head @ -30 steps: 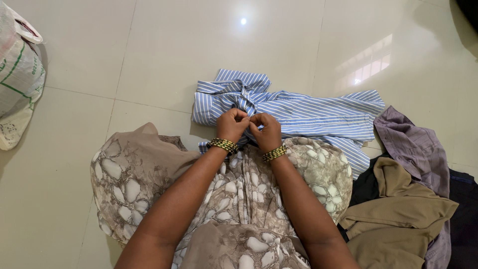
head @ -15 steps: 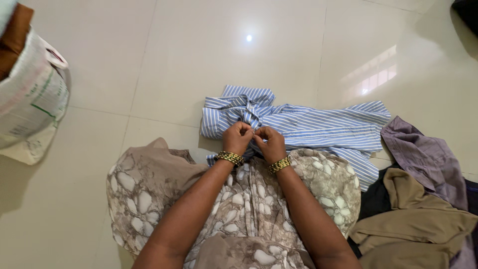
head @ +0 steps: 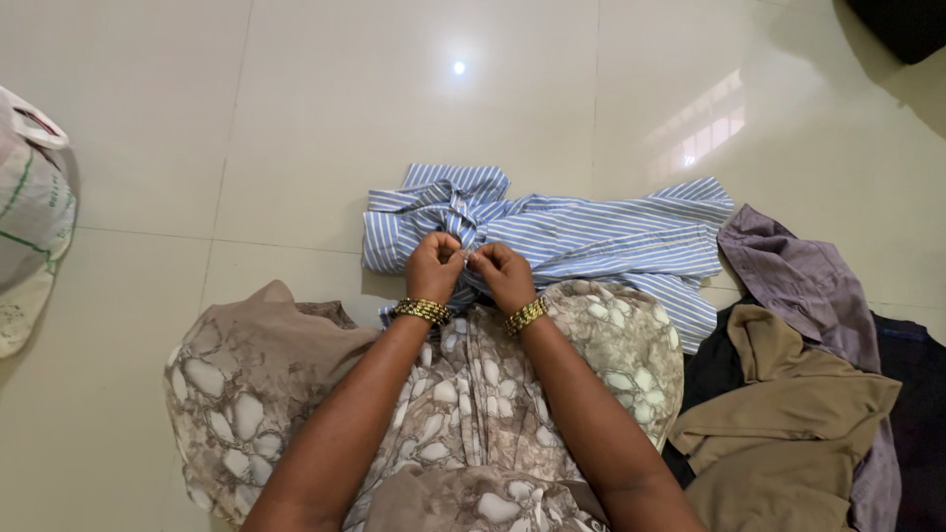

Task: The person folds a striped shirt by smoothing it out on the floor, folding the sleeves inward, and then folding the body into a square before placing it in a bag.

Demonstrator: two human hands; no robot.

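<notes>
- Two hands meet just past the patterned brown lap cloth (head: 296, 384): the left hand (head: 434, 266) and right hand (head: 505, 276), each with gold bangles at the wrist, are closed in a pinch on the blue striped shirt (head: 591, 236).
- That shirt lies crumpled on the tiled floor (head: 345, 108), directly ahead of the knees.
- A tan garment (head: 788, 414) and a purple-grey one (head: 808, 286) lie heaped toward the right edge.
- A white sack (head: 30, 227) sits at the floor's far left edge.

Floor (head: 345, 118): glossy smooth tile, reflective. Striped shirt (head: 591, 236): thin woven cloth, matt, creased. Bangles (head: 424, 311): shiny gold-tone metal. Sack (head: 30, 227): woven plastic, slight sheen.
</notes>
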